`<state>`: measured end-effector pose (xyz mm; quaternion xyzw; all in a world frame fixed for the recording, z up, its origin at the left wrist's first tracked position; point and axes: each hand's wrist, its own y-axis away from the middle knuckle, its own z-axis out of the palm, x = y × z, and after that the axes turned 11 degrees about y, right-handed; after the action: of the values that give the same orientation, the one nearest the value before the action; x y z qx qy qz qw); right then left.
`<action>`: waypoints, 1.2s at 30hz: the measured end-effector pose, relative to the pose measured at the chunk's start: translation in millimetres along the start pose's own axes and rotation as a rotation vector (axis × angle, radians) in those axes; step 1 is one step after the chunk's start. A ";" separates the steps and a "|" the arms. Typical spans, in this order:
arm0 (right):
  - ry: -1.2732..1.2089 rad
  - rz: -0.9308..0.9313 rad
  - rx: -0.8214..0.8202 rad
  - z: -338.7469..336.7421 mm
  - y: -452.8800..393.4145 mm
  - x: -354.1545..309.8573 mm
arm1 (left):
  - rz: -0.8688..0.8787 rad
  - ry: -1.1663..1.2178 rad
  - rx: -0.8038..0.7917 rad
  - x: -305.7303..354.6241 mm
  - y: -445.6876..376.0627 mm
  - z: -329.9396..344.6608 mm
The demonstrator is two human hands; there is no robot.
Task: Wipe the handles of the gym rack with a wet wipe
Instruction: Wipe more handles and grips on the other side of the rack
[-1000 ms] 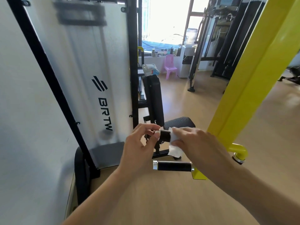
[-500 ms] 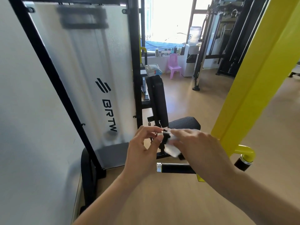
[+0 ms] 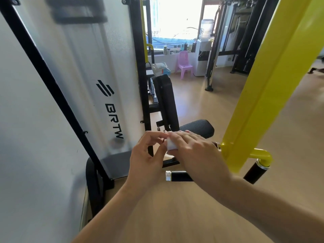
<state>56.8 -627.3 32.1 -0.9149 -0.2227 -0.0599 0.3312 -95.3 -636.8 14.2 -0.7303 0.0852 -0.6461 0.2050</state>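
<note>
Hands around wipe, mid-rack.

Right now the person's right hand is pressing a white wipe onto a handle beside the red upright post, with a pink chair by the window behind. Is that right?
Not quite: the upright post is yellow, not red, as the head view shows. The rest holds: the right hand presses the white wipe onto a handle beside it, and a pink chair stands by the window behind.
</note>
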 end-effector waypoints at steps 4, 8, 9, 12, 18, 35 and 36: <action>0.283 0.026 -0.105 -11.3 13.6 26.7 | -0.018 -0.041 -0.010 -2.2 -4.9 -5.6; 0.520 0.003 -0.186 -20.5 18.8 37.0 | -0.027 -0.051 -0.031 -4.4 -6.3 -5.7; 0.526 -0.020 -0.198 -20.2 16.2 36.0 | -0.022 -0.056 -0.035 -4.5 -6.8 -5.0; 0.324 -0.065 -0.115 -14.9 4.4 26.1 | 0.000 -0.055 -0.034 -3.2 -8.3 -4.3; 0.064 -0.053 0.052 5.2 -3.5 5.3 | 0.006 -0.002 -0.021 -4.3 -9.8 -9.0; -0.052 0.019 -0.046 -2.8 -14.1 4.0 | -0.070 0.114 0.042 0.1 -6.5 -4.9; -0.091 0.019 -0.007 -0.5 -19.1 -3.3 | -0.075 0.127 0.049 -1.3 -4.7 -3.7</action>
<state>45.4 -615.8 42.7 -0.9200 -0.2284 -0.0159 0.3181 -99.7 -632.7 15.3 -0.6854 0.0545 -0.7001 0.1927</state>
